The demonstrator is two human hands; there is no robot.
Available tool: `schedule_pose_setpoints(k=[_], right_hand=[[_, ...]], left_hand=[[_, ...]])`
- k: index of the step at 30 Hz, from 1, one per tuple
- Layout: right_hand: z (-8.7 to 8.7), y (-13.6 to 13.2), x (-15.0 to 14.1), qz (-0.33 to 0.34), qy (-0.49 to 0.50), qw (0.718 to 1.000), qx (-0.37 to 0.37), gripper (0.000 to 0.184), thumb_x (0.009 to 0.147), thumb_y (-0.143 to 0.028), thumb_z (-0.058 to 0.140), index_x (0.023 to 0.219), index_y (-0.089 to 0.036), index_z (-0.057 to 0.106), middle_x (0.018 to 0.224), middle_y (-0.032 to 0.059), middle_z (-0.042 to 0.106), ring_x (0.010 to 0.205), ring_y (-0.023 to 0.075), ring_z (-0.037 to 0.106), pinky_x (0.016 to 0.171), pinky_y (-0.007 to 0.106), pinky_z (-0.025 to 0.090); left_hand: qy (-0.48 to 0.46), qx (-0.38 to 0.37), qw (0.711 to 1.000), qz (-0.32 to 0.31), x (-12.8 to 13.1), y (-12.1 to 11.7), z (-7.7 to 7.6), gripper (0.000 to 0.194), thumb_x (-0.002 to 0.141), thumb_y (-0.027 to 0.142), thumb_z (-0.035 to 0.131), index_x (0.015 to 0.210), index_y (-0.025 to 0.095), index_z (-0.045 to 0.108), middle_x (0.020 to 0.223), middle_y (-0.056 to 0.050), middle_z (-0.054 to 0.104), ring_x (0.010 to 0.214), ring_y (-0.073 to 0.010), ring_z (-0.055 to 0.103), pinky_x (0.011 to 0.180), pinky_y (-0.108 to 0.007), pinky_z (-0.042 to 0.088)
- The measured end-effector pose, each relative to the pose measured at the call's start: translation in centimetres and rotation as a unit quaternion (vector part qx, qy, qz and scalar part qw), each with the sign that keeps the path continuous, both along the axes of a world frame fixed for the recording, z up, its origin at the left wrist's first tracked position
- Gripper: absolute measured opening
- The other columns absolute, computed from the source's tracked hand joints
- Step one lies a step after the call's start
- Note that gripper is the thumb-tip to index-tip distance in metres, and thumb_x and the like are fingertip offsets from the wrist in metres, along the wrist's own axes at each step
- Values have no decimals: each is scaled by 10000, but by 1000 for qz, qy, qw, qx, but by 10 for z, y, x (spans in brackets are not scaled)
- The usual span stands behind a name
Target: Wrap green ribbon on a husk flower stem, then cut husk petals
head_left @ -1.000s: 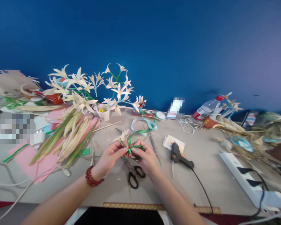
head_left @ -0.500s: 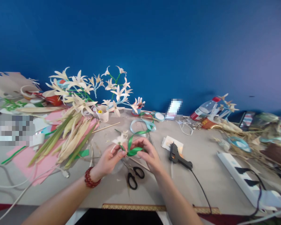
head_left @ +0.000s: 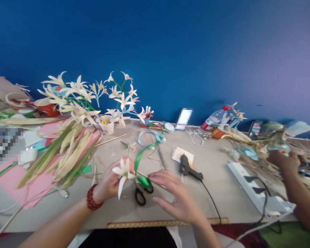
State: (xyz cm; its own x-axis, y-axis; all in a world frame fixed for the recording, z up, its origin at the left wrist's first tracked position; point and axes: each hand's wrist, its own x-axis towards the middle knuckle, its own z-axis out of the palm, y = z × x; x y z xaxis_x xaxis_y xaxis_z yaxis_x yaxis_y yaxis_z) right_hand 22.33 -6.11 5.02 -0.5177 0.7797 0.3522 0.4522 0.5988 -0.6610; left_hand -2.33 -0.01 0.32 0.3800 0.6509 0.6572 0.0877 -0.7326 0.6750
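Observation:
My left hand point(head_left: 111, 179) is closed on a white handmade flower point(head_left: 124, 170) whose petals face me; its stem is hidden. A green ribbon point(head_left: 138, 159) loops up from the table beside the flower and curls down between my hands. My right hand point(head_left: 174, 193) has its thumb and fingers apart, with the fingertips close to the ribbon's lower curl; whether they touch it I cannot tell. Black-handled scissors point(head_left: 140, 198) lie under the ribbon, partly covered. Behind the flower, a small loose flower point(head_left: 131, 148) lies on the table.
A black glue gun point(head_left: 188, 168) rests right of centre, its cord running forward. A white power strip point(head_left: 250, 186) lies further right, near another person's hand point(head_left: 285, 160). Corn husks point(head_left: 69, 151) spread on the left; a paper cup point(head_left: 107, 126) holds white flowers. A bottle point(head_left: 214, 119) stands behind.
The flower has turned to face me and come lower in my left hand. My right hand has let go of the ribbon and opened. Another person's hand has come further into view at right.

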Motion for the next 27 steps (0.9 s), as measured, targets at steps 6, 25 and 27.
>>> schedule_pose_setpoints(k=[6,25,27], right_hand=[[-51,2,93,-299,-130,940,100,278,885,-239,527,1152,-210,599,1152,132,634,1112,295,565,954,474,458],[-53,31,165,-243,-279,925,-87,330,905,-379,461,1191,-221,507,1109,103,659,872,269,659,755,382,505],[-49,31,172,-237,-229,937,-118,349,917,-416,452,1204,-224,499,1120,101,661,933,273,650,802,387,501]], left_hand=[[0,171,985,-26,0,-9,14,115,877,158,550,964,151,625,827,-65,653,800,-191,622,828,-428,530],[29,290,956,-19,-4,-16,19,106,864,99,560,926,98,646,824,-58,684,811,-166,647,834,-394,568],[28,286,958,-19,-3,-17,20,106,863,91,559,925,99,644,823,-59,686,807,-165,647,838,-395,566]])
